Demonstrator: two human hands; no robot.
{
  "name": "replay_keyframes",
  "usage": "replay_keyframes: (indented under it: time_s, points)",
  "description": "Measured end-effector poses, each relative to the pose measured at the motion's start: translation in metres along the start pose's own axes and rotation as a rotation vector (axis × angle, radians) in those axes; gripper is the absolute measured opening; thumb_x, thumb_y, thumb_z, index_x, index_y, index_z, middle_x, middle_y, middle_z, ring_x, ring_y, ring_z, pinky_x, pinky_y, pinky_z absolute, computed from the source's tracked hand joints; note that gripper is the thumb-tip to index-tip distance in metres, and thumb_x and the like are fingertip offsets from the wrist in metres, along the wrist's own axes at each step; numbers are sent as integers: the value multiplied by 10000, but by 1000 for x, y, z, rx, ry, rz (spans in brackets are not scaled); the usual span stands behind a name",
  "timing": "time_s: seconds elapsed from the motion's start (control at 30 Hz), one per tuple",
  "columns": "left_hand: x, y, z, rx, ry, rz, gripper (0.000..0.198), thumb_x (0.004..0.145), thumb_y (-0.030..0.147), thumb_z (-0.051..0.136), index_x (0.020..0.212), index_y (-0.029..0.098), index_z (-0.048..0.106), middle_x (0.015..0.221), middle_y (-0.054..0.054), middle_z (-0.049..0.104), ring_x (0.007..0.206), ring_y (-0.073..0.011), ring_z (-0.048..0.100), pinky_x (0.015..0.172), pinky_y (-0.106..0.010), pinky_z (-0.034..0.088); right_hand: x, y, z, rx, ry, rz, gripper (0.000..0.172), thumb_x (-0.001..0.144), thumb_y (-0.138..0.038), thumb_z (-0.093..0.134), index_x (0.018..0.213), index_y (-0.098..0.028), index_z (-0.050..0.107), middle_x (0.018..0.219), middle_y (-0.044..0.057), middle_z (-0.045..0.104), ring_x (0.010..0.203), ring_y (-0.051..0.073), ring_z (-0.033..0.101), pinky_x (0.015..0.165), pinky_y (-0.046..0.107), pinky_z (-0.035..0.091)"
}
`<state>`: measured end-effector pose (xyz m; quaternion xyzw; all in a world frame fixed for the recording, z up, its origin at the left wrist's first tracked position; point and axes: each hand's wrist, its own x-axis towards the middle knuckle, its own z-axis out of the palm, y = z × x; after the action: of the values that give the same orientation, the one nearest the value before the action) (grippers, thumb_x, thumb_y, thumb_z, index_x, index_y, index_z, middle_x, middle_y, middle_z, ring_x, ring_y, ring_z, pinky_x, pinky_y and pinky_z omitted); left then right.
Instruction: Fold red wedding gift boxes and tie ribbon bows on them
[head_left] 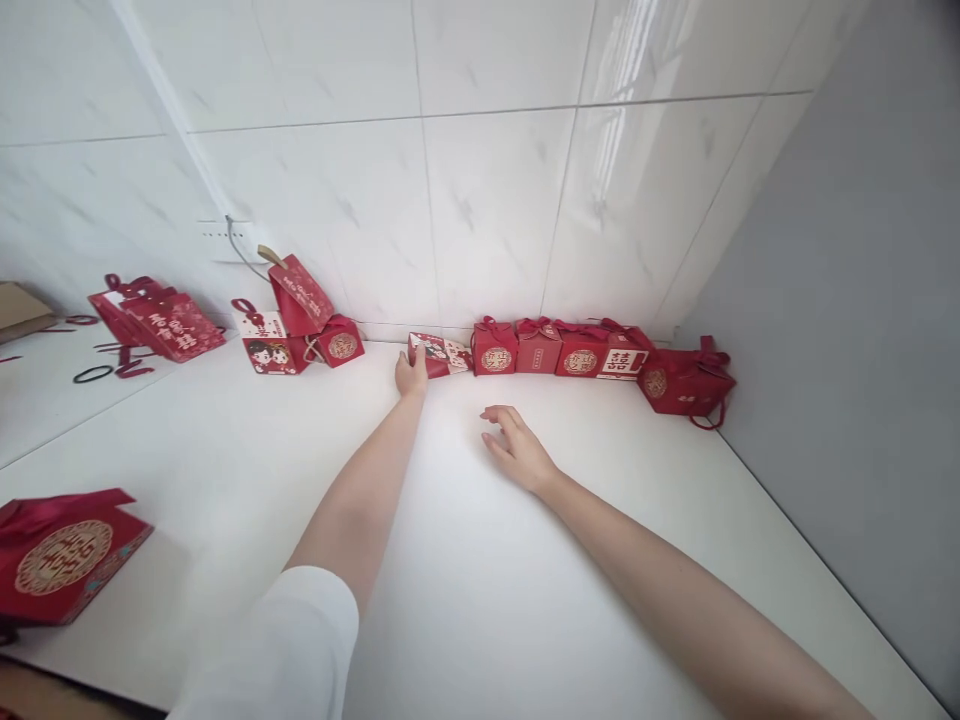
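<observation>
My left hand (411,374) grips the left end of a red and white patterned gift box (447,356), which lies low against the wall. Its right end meets a red box with a round gold emblem (494,352), the first in a row along the wall. My right hand (519,450) hovers over the white tabletop (442,580) in front of that row, fingers apart and slightly curled, holding nothing. Further along the row are a plain red box (539,352) and a box with a white double-happiness panel (624,364).
A red box with ribbon (686,382) stands by the grey panel (840,330) at right. Left of my left hand sit a cartoon-print box (270,352) and a small red box (342,343). A large red box (67,560) is at the near left; a black ring (93,375) lies beyond.
</observation>
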<state>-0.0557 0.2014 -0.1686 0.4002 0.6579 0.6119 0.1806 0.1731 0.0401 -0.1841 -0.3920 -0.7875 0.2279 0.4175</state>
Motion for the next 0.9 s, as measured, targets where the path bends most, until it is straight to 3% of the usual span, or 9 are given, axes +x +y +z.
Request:
replay_keyframes:
  time_s: [0.17,0.37,0.47,0.6,0.7,0.9]
  points:
    - [12,-8,0,-44,29,-58,421,880,435,448,1245,230,494,1204,-88,614,1146,-248,566,1023,-398,402,2,-1,-6,46,-46,25,242,948,-316,411,1169,-252,488,1242,65,504,1084,177,551,942,358,470]
    - [20,-20,-18,-156,72,-136,341,799,259,517,1135,202,526,1153,-101,581,987,-213,624,832,-362,512,5,-1,-7,91,-62,75,250,959,-359,393,1159,-252,498,1190,56,531,1002,171,595,902,369,490]
    - [19,-17,-21,-249,38,-144,333,821,302,513,1138,198,518,1176,-105,556,972,-196,630,775,-323,529,5,0,-7,90,-51,94,259,955,-374,398,1166,-254,489,1192,54,533,1019,174,587,891,365,496]
    - [11,-7,-17,-376,-109,-96,357,856,423,516,1142,212,549,1184,-82,582,1059,-196,612,831,-291,528,4,0,-7,76,-63,85,259,949,-362,407,1164,-245,492,1192,61,534,1010,176,591,897,362,496]
    - [8,-5,-15,-409,-188,-95,344,814,288,587,1151,221,577,1235,-76,585,1110,-202,595,908,-302,511,3,-1,-7,58,-76,69,257,946,-347,412,1166,-242,496,1185,63,534,992,174,600,901,365,493]
    - [14,-11,-20,-390,-53,-163,537,750,96,533,1273,207,487,1387,-115,456,1314,-217,426,1035,-357,433,2,0,-8,30,-94,50,240,941,-320,420,1149,-239,506,1171,63,537,973,177,607,893,372,497]
